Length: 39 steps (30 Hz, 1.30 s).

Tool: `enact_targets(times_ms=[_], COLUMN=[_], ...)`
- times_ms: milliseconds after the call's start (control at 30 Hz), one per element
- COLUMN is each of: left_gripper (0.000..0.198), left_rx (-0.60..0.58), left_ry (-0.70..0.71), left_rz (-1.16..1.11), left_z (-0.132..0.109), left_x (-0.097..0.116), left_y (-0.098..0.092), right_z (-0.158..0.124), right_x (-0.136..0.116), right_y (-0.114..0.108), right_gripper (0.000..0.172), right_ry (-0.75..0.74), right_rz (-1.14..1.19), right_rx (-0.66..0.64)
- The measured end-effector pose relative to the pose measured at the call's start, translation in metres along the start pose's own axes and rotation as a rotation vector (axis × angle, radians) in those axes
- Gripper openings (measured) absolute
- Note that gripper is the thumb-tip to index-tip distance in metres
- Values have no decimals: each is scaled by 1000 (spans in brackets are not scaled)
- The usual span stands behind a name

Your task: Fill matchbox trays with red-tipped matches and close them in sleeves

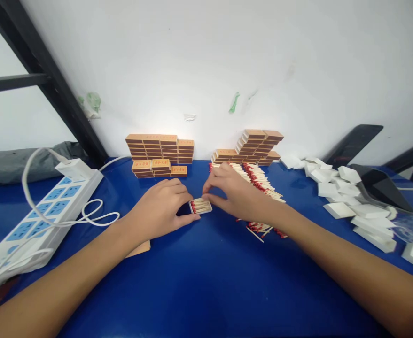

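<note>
My left hand (160, 206) grips the left end of a small white matchbox tray (208, 209) between thumb and fingers. Matches (200, 205) lie side by side in the tray, red heads to the left. At the tray's far right corner is my right hand (232, 190), its thumb and fingertips brought close together; whether anything is between them is hidden. Beyond and below the right hand, loose red-headed matches (260, 176) spread in rows and small heaps. Part of a flat tan piece (141, 249), like a matchbox cover, shows beneath my left forearm.
Matchboxes stand stacked by the wall, one group at left (153, 148) and another at right (257, 149). White empty trays (340, 188) are piled on the right beside a dark stand (382, 185). A power strip (47, 213) with white cables lies left on the blue table (199, 281).
</note>
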<state>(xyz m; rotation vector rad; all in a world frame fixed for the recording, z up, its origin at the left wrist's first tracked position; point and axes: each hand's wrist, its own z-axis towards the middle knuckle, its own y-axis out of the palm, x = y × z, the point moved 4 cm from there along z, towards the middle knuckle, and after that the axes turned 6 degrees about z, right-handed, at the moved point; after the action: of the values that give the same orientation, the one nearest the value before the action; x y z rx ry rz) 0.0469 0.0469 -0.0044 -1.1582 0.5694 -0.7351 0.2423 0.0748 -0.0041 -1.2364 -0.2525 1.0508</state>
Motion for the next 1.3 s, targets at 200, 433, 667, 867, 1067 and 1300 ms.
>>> enact_targets(times_ms=[200, 433, 667, 867, 1067, 1300], left_gripper=[33, 35, 33, 35, 33, 33], left_rx=[-16, -21, -2, -9, -5, -20], left_ry=[13, 17, 28, 33, 2, -32], left_rz=[-22, -28, -29, -29, -7, -8], left_z=[0, 0, -1, -2, -1, 0], left_x=[2, 1, 0, 0, -1, -2], left_y=[1, 1, 1, 1, 3, 2], right_z=[-3, -4, -2, -2, -2, -3], right_x=[70, 83, 73, 67, 40, -1], right_y=[-20, -12, -9, -7, -9, -8], right_gripper=[16, 16, 8, 9, 8, 6], right_ry=[245, 234, 207, 164, 103, -21], right_rz=[-277, -293, -254, -186, -125, -93], right_rx=[166, 74, 62, 3, -48, -29])
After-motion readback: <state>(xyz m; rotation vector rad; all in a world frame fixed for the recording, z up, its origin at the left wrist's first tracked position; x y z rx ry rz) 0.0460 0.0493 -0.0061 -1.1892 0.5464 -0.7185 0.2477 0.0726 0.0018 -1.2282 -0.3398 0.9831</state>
